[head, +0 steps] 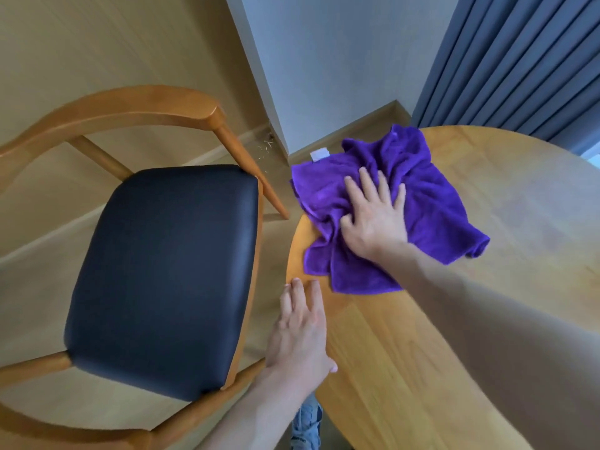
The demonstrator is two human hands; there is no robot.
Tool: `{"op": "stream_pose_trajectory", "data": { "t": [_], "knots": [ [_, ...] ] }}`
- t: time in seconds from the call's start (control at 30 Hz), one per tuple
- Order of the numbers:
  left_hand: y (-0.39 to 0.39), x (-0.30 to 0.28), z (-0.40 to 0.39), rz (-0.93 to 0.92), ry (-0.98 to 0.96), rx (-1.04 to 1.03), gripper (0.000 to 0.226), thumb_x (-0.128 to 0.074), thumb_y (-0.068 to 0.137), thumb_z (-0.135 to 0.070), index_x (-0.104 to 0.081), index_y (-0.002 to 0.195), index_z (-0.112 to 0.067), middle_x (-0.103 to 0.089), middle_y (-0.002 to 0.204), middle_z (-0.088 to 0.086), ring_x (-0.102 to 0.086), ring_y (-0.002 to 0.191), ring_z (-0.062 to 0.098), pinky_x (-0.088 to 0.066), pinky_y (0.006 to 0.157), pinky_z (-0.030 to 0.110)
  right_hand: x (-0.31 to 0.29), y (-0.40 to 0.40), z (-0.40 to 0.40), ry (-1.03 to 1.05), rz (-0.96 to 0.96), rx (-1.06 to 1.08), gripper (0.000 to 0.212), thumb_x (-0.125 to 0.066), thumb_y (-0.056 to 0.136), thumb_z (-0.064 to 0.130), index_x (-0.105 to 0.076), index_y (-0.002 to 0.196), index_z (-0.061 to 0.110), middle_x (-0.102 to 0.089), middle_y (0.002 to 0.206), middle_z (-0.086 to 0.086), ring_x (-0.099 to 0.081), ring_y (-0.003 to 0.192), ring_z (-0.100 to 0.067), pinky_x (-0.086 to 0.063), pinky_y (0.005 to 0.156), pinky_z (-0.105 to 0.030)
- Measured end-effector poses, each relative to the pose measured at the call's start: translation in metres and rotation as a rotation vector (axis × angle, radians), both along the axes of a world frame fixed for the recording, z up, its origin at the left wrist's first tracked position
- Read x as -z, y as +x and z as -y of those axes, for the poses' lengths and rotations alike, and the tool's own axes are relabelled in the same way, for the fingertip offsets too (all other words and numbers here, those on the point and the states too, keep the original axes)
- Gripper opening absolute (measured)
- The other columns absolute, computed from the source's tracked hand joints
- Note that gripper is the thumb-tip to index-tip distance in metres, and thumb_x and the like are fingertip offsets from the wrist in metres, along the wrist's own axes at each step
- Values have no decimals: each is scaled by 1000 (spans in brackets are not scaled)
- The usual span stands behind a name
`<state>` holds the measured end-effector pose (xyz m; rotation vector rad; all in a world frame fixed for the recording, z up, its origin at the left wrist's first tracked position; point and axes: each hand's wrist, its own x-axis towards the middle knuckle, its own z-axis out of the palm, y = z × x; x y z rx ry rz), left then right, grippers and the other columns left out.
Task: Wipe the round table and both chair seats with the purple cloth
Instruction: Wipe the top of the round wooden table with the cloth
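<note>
Head view puts the crumpled purple microfibre cloth (pixel 386 203) at the near-left rim of the round pale wooden table (pixel 487 319), with one corner and its small white label (pixel 319 155) hanging just past the edge. My right hand (pixel 373 216) lies flat on the middle of that cloth, fingers spread and straight, palm down, so it is pressing rather than gripping; I judge this is how I get broad contact for a sweep along the rim. The bunched folds around the palm suggest the fabric is being pushed, though from one picture I cannot tell in which direction. My left hand (pixel 302 329) rests on the table's edge just beside the cloth, fingers straight and together and holding nothing, most likely to steady me as I lean over. Left of the table, close to its rim, stands the wooden armchair with a curved back rail (pixel 113 108), and its black padded leather seat (pixel 165 280) is bare and, as far as I can judge, not yet wiped. Only this one chair is in sight; the second is out of view. Beyond lie a light wood floor (pixel 97 43), a grey wall corner (pixel 324 60) and blue-grey pleated curtains (pixel 519 60).
</note>
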<state>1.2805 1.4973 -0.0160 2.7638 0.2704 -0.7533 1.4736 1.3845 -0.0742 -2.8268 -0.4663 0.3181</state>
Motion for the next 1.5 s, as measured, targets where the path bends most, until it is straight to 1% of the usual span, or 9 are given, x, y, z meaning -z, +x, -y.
{"op": "stream_pose_trajectory", "data": {
  "t": [0.1, 0.2, 0.33, 0.47, 0.6, 0.73, 0.97, 1.13, 1.5],
  "knots": [
    [17, -2, -8, 60, -20, -34, 112, -90, 61, -61, -27, 145, -21, -13, 158, 2, -14, 149, 23, -39, 113, 33, 3, -29, -8, 11, 21, -329, 77, -40, 88, 57, -23, 161, 38, -9, 173, 4, 1, 158, -34, 5, 121, -67],
    [32, 5, -16, 68, -29, 11, 104, -90, 58, -63, -31, 134, -24, 0, 164, -2, 0, 156, 21, -37, 115, 34, 10, -11, 21, 22, 57, -622, 77, -35, 88, 62, -24, 161, 38, -12, 172, 9, -5, 159, -23, 4, 125, -56],
    [29, 16, -13, 19, -16, 81, 146, -89, 63, -60, 15, 159, -26, 38, 163, 0, 24, 155, 20, -29, 121, 35, 14, 40, 59, -16, 100, -198, 80, -35, 86, 66, -26, 160, 38, -17, 171, 9, -14, 157, -25, -1, 125, -54],
    [30, 9, -4, -22, 3, 80, 150, -91, 65, -54, 22, 159, -20, 40, 162, 8, 27, 154, 24, -32, 119, 32, 10, 38, 35, 3, 38, 260, 77, -34, 90, 55, -24, 161, 29, -11, 172, -1, -4, 158, -32, 3, 123, -62],
    [30, 6, -1, -32, 7, 64, 147, -93, 65, -50, 16, 160, -23, 40, 161, 6, 28, 153, 23, -38, 114, 30, 7, -8, 23, -10, 93, -123, 77, -36, 90, 54, -24, 162, 29, -14, 172, 0, -5, 158, -34, -4, 122, -67],
    [29, 5, -4, -45, 9, 72, 144, -91, 65, -52, 13, 160, -26, 43, 160, 2, 30, 152, 20, -40, 113, 32, 11, -17, 57, -5, 93, -571, 77, -41, 90, 56, -26, 162, 32, -15, 172, 4, -8, 159, -26, -2, 127, -56],
    [32, 6, -3, -81, 22, 33, 145, -94, 60, -52, 8, 160, -27, 39, 162, 0, 26, 154, 18, -43, 114, 38, 5, -34, 54, 35, 15, 101, 75, -36, 91, 54, -25, 162, 32, -12, 172, 5, -5, 159, -25, 0, 127, -55],
    [32, 2, -19, -103, -30, 82, 142, -95, 55, -54, -2, 159, -30, 29, 167, -5, 17, 156, 14, -40, 117, 42, 8, -126, 32, 64, 28, -38, 74, -41, 92, 50, -24, 162, 31, -15, 172, 0, -5, 159, -30, -6, 124, -61],
    [39, -13, -41, -153, -55, 240, 86, -62, 84, -12, -19, 158, -26, -1, 171, -6, 0, 159, 16, -41, 113, 41, 8, -255, 18, 62, -35, -72, 71, -44, 96, 47, -25, 162, 27, -15, 172, -2, -6, 159, -32, -9, 123, -63]
  ]
}}
